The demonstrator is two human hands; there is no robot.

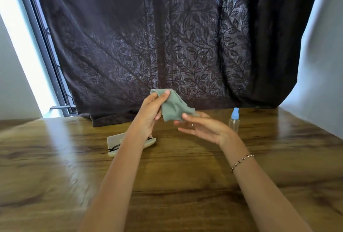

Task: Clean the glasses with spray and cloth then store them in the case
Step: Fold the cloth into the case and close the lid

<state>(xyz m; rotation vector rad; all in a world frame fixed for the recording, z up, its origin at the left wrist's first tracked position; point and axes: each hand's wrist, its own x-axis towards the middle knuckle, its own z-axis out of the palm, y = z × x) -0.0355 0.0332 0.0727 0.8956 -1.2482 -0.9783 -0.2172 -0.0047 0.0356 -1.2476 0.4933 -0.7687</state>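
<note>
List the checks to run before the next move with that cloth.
1. Grip on the grey-green cleaning cloth: ok. The left hand pinches its top and the right hand pinches its lower edge.
2. The dark-framed glasses in hand: not ok. They lie in the pale open case.
3. The clear spray bottle with blue cap upright near the right hand: ok.
4. Lenses sprayed: cannot tell.
5. Lenses clean: cannot tell.

Bright left window (pixel 11 32) glare, edge blur
</note>
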